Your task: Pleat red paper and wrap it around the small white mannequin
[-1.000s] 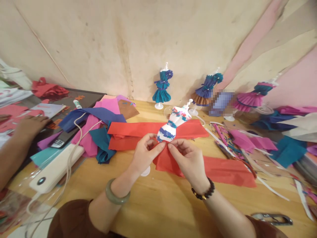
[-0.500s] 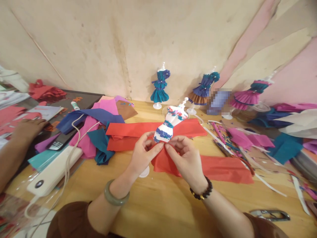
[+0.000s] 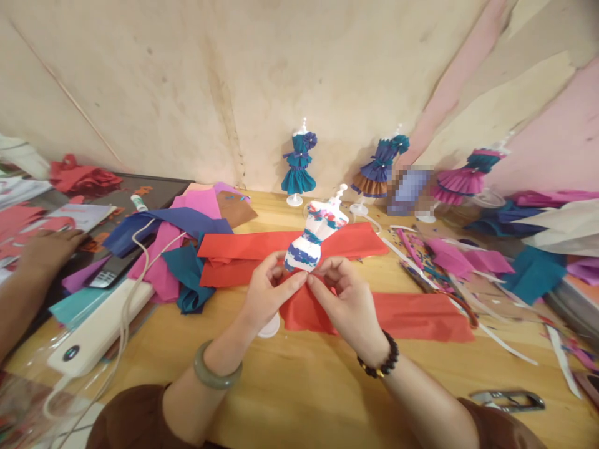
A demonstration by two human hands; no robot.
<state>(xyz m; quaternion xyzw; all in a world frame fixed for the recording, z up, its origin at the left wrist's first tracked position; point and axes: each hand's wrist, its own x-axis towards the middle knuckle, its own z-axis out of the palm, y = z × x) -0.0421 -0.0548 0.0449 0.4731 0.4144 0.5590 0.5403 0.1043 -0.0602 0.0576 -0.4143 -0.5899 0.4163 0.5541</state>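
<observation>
A small white mannequin (image 3: 322,224) with blue, teal and red patches leans to the right between my hands. Red fabric (image 3: 302,308) hangs from its lower end, gathered where my fingertips meet. My left hand (image 3: 274,290) is closed, its thumb and fingers pinching the gathered cloth at the mannequin's base. Close beside it, my right hand (image 3: 344,296) pinches the same cloth between thumb and forefinger. Part of a white round base (image 3: 269,327) shows below my left hand. More red fabric strips (image 3: 416,315) lie under and behind the hands.
Three dressed mannequins (image 3: 299,168) stand along the wall. A white power strip (image 3: 100,327) with cords, coloured cloth pieces (image 3: 161,265) and another person's hand (image 3: 51,252) are at left. Thread snips (image 3: 508,400) lie front right, cloth scraps (image 3: 468,259) further back.
The mannequin has tilted slightly and shifted a little left along with my hands. The view has moved slightly. Both hands keep pinching the red cloth.
</observation>
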